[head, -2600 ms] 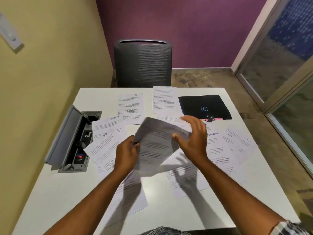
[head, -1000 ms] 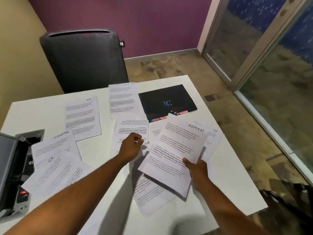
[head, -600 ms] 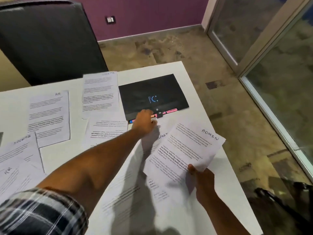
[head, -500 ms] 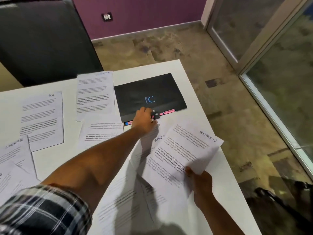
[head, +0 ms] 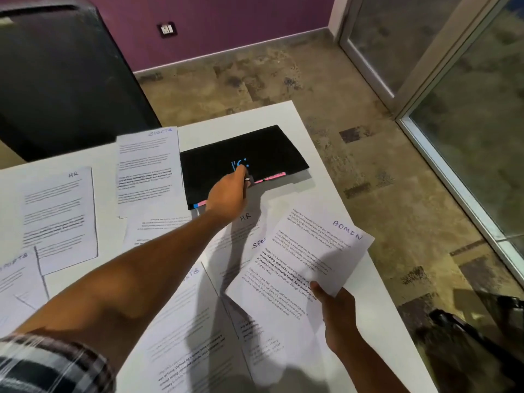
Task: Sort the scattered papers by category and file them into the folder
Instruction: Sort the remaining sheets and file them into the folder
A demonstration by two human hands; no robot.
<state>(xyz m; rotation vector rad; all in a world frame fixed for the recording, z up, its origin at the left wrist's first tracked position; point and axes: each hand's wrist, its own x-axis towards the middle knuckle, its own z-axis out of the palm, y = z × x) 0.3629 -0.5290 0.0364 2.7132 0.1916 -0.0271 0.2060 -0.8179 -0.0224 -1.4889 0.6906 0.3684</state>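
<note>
Now my right hand [head: 337, 313] pinches the ADMIN sheet [head: 300, 262] at five o'clock, ready for filing; my left hand [head: 228, 195] seemingly grips the folder [head: 269, 154] clasp at twelve.

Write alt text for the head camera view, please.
A person's left hand reaches onto a black folder while the right hand holds a sheet marked ADMIN, over a white table strewn with papers labelled HR and SPORTS.

White table [head: 289, 114]: scattered papers [head: 59, 219], black folder [head: 266, 154].
</note>
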